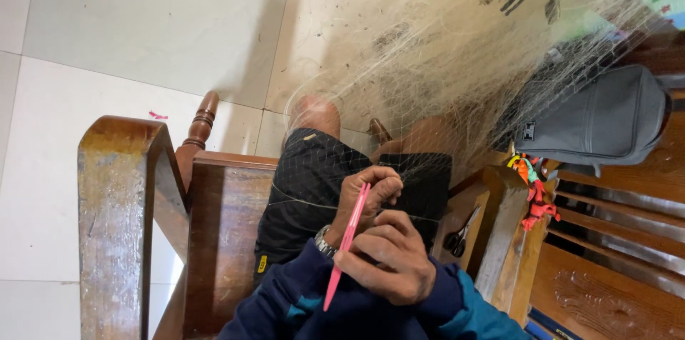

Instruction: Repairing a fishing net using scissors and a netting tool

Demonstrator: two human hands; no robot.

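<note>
My right hand (389,261) is closed around a long pink netting needle (347,240) that slants up across my lap. Just above it, my left hand (372,196), with a wristwatch (325,241) on the wrist, pinches the pale fishing net (457,40) near the needle's tip. The net is draped over my knees and black shorts (307,183) and spreads out over the floor beyond. A thin line of the net runs across my thigh.
I sit on a dark wooden chair with an armrest (118,226) at the left. A wooden bench at the right holds a grey backpack (606,119), black scissors (460,236) and a bunch of coloured ties (535,197). Pale floor tiles (143,26) lie beyond.
</note>
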